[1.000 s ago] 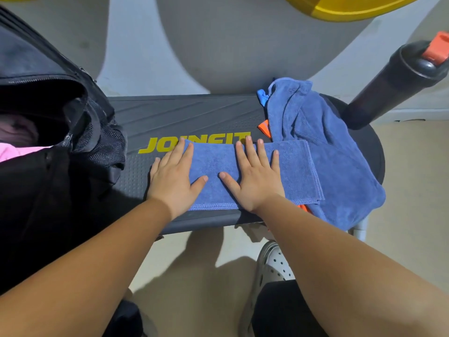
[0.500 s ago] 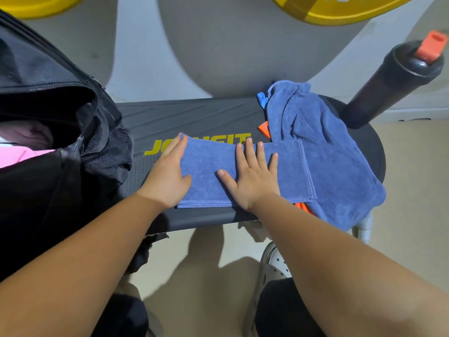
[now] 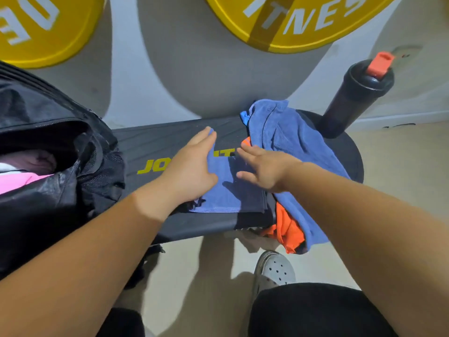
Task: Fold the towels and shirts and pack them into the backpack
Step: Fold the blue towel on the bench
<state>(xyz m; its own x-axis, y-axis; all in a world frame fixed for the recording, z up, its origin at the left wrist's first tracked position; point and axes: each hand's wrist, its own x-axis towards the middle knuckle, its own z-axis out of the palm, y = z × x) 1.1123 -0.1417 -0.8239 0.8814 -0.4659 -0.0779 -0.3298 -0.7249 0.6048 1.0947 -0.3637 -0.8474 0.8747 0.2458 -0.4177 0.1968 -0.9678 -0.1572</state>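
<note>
A folded blue towel (image 3: 233,195) lies on the black bench (image 3: 167,142). My left hand (image 3: 189,169) holds the towel's left end, raised off the bench between straight fingers and thumb. My right hand (image 3: 264,166) is spread flat over the towel's right part, slightly blurred. A second, crumpled blue towel (image 3: 291,142) lies on the bench's right end over an orange shirt (image 3: 286,229) that hangs off the front edge. The open black backpack (image 3: 60,195) stands at the left with pink cloth (image 3: 19,182) inside.
A black bottle (image 3: 357,93) with an orange cap stands behind the bench's right end. Yellow weight plates (image 3: 291,23) lean on the wall behind. My grey shoe (image 3: 274,268) is on the floor below the bench.
My left hand has lifted the towel's left end and swung it rightward over the rest. My right hand has shifted right, off flat pressing. The view has tilted up.
</note>
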